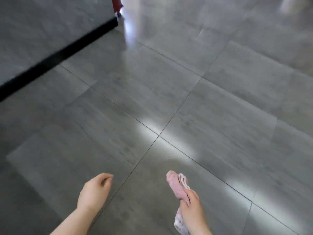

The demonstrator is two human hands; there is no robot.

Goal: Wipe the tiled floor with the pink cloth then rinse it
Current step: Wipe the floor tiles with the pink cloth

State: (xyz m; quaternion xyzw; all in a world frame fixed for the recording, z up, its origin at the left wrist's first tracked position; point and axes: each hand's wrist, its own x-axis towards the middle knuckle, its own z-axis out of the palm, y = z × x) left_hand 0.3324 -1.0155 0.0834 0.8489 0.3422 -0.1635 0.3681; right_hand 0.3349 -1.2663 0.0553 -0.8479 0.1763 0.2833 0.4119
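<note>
A: Nearest the lens, two bare forearms came up from the bottom edge. Right hand (191, 211) had its fingers (190, 195) closed around a pink cloth (176, 185), bunched into a roll.

B: Where did the cloth sit against the hand?

A: One end stuck forward past the fingers, with a pale hem showing at its side. The other end hung below the hand, near the bottom of the frame. It was held above the tiled floor (152, 99); I saw no contact with the tiles.

B: And the left hand (94, 190)?

A: Empty. Fingers loosely curled inward, not clenched, nothing between them. It hovered over the floor, well apart from the right hand and the cloth.

B: Floor condition?

A: Large grey tiles with thin dark grout lines, glossy, with bright patches of reflected light ahead of the hands and farther off. Whether the sheen was wetness or polish, I could not tell. The whole view was motion-blurred.

B: Anything else noted?

A: A grey wall (42, 28) at upper left with a black skirting strip (55, 60) along its base, running diagonally. At the top edge, just past the wall's corner, a red object (116, 4), too cropped and blurred to identify.
</note>
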